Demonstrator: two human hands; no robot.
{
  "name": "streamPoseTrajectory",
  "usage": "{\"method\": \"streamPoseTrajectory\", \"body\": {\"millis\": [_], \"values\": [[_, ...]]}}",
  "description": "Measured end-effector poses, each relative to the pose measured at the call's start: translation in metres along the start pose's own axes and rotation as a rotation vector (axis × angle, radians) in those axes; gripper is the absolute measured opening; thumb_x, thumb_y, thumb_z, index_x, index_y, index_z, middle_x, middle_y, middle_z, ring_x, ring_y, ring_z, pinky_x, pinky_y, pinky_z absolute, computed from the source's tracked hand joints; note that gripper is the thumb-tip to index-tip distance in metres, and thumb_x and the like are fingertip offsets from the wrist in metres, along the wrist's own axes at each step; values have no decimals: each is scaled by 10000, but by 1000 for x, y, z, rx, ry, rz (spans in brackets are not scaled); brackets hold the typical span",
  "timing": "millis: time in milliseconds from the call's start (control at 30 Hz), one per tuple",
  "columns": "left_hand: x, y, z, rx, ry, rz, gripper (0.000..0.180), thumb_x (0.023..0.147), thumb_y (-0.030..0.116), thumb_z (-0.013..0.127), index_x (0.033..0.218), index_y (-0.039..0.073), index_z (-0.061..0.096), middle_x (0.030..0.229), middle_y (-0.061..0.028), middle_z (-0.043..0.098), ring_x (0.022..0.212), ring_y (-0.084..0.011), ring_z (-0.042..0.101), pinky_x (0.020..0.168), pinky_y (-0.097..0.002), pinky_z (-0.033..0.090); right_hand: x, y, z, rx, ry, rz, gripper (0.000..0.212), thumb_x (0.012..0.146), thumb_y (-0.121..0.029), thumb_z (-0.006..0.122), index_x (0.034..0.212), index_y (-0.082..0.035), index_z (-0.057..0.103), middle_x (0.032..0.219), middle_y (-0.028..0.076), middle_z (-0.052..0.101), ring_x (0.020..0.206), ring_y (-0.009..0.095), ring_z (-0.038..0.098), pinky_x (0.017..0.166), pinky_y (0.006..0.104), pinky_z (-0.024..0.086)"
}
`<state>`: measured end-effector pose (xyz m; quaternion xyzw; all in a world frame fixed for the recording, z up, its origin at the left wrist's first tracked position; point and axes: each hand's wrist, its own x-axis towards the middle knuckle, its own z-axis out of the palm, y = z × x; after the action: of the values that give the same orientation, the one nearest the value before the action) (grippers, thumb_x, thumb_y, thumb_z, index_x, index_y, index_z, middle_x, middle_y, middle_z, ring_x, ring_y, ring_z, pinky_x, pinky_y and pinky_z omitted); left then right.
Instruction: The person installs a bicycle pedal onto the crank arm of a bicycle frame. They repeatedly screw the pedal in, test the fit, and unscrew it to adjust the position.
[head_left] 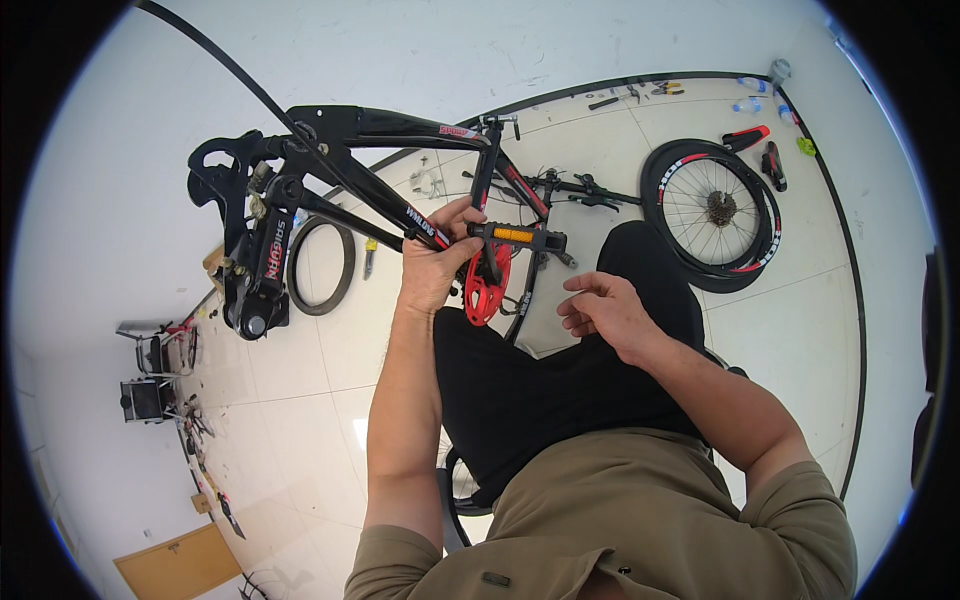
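The black pedal, fitted with an amber reflector, sits adjacent to the red chainring on a black frame bearing white lettering and red accents, the left hand pinching its inner end, the right hand's fingers loosely parted above black trousers

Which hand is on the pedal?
The left hand: its thumb and fingers are at the left end of the black-and-orange pedal. The right hand is open and apart from it.
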<state>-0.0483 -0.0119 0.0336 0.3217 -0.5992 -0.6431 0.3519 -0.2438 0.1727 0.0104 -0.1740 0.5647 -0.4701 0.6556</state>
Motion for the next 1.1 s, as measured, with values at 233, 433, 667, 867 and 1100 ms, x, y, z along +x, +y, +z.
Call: {"method": "streamPoseTrajectory", "body": {"millis": [233,433,667,867,1100], "values": [[-1,3,-2,83,-3,40,549,768,-219,643,1278,-14,650,1020,-27,663,755,-63,522,738,-220,510,2,3,-3,-37,61,-160,357,962,-54,504,1302,47,546,1043,128,683,819,174,679,728,306,564],[0,-2,-10,61,-67,29,552,787,-210,653,1310,-37,615,1057,-52,671,835,-88,571,810,-231,525,4,5,-1,-40,70,-165,361,968,-54,501,1313,42,547,1061,125,679,819,171,678,726,301,563],[-3,0,-1,46,-27,36,608,807,-182,668,1385,-54,533,1082,-57,682,914,-100,614,866,-240,526,3,4,1,-19,86,-129,355,972,-61,520,1309,48,550,1049,130,683,815,172,678,716,305,564],[-2,2,0,53,-46,26,531,851,-126,676,1363,-48,559,1065,-59,685,917,-107,618,866,-251,522,5,6,1,-39,65,-125,355,978,-68,530,1312,51,543,1049,135,681,821,178,676,723,310,563],[0,-1,0,15,-52,13,414,886,-71,682,1295,-49,619,1052,-68,687,927,-124,634,879,-260,526,-7,-21,12,60,-105,-352,406,986,-77,529,1370,49,489,1106,153,683,858,187,686,756,324,570]]}}
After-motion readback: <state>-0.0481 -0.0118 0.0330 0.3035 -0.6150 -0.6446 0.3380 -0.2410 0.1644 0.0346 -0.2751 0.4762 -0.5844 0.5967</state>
